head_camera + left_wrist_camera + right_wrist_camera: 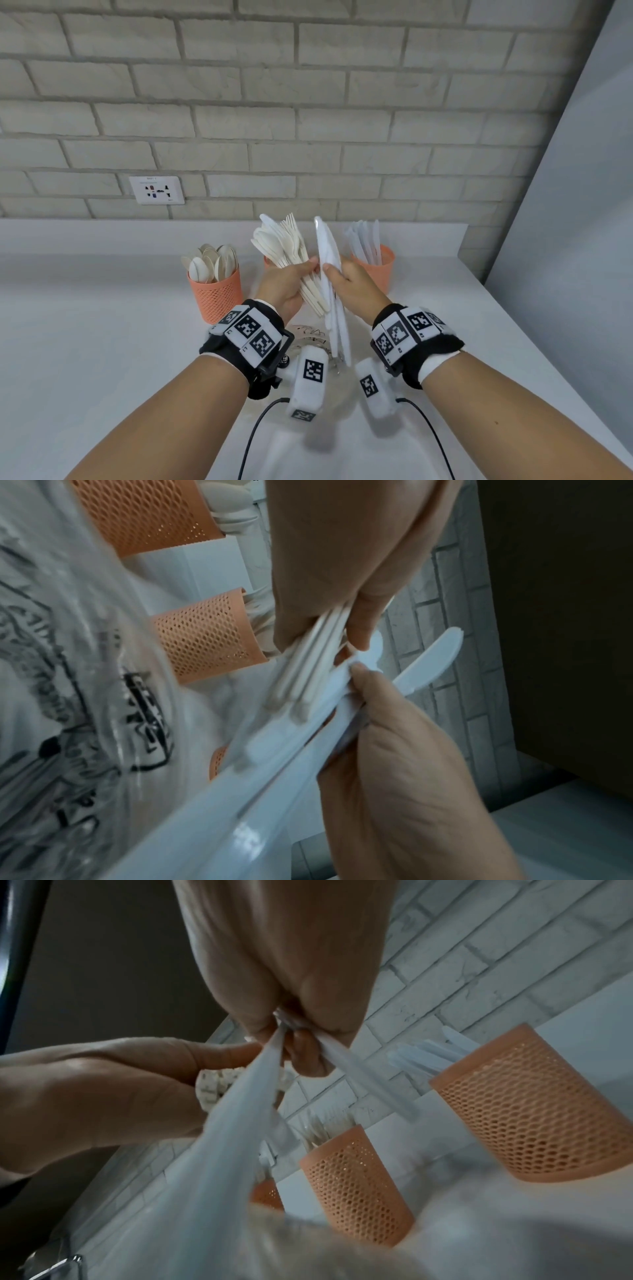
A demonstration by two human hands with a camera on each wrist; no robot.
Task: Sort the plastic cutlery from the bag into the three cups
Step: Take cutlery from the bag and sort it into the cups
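My left hand (301, 274) grips a fanned bundle of cream spoons and forks (284, 243) by the handles, above the counter. Beside it, my right hand (337, 270) pinches a few white knives (327, 240), blades up, their handles hanging down past my wrists. Three orange mesh cups stand behind. The left cup (215, 301) holds cream spoons, and the right cup (380, 274) holds white knives. The middle cup (268, 262) is mostly hidden behind my left hand; the right wrist view shows fork tines in it (356, 1183). The clear printed bag (308, 337) lies under my hands.
A white counter (102, 342) runs to a brick wall with a socket plate (157, 190). A grey panel (582, 205) closes the right side. The counter's right edge slants close to my right arm. Cables trail from both wrist units.
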